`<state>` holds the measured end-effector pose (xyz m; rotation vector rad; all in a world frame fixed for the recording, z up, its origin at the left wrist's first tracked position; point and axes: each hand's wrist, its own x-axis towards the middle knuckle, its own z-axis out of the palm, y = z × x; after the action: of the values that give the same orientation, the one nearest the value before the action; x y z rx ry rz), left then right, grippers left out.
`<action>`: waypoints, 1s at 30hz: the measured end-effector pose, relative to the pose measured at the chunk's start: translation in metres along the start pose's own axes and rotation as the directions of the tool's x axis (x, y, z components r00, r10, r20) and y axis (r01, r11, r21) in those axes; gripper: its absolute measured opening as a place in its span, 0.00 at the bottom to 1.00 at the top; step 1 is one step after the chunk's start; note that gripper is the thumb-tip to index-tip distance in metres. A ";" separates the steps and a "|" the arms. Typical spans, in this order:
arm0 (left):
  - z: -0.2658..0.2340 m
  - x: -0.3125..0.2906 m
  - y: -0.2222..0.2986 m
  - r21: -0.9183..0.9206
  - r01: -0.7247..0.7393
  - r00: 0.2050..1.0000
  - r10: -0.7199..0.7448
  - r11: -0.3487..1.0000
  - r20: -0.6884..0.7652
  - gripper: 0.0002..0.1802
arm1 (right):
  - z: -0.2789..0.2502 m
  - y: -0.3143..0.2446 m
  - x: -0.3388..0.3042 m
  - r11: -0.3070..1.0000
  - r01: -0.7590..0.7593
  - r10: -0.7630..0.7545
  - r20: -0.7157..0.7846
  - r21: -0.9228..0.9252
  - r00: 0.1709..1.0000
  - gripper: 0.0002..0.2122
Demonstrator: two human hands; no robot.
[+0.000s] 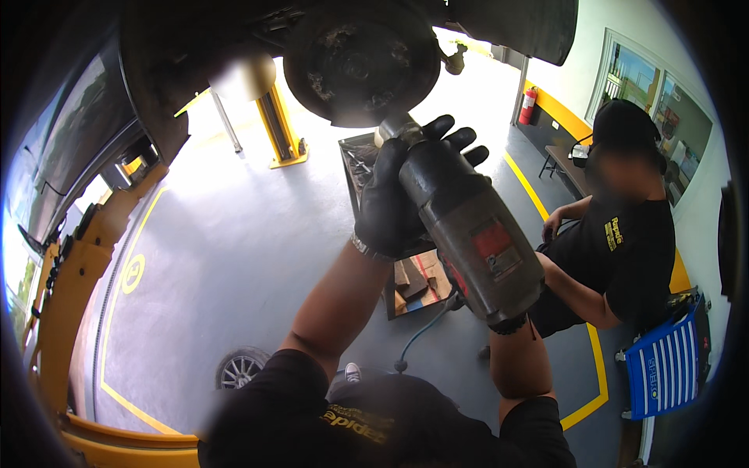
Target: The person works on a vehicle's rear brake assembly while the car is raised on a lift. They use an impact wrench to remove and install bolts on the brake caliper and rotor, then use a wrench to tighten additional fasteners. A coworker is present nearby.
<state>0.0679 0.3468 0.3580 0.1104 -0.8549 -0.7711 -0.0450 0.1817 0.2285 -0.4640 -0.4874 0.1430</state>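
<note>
A large dark impact wrench (476, 226) is held up in front of me, its nose pointing away toward a raised car. My left hand (386, 195), in a black glove, supports the front of the tool, with its fingertips showing past the far side. My right hand (511, 324) is at the tool's rear end, mostly hidden behind the body; its fingers do not show. A thin blue air hose (421, 334) hangs from the wrench. Just beyond the nose is a dark, round wheel hub face (361, 66) with worn patches; whether they touch is unclear.
A person in black (624, 234) stands close on my right, beside a blue slatted cart (667, 363). Below the wrench is a tray (413, 292) with blocks. A wheel (240, 368) lies on the floor at lower left. Yellow lift posts (281, 125) stand around.
</note>
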 end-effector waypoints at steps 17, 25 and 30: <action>-0.012 0.065 0.055 -0.445 -0.056 0.982 0.129 0.894 0.136 0.27 | 0.139 -0.035 0.081 0.989 0.084 -0.110 -0.233 -0.120 0.966 0.28; -0.015 0.065 0.066 -0.332 -0.058 0.967 0.136 0.942 0.217 0.27 | 0.093 -0.049 0.061 0.993 0.054 -0.038 -0.151 0.102 0.988 0.36; -0.030 0.016 0.052 0.345 -0.501 0.778 0.587 0.794 -0.223 0.28 | 0.107 -0.055 0.063 0.997 -0.018 0.032 -0.214 0.071 0.976 0.31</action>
<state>0.1249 0.3681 0.3680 0.2081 -0.6237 -0.0680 -0.0403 0.1900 0.3642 -0.4131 -0.2637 0.1316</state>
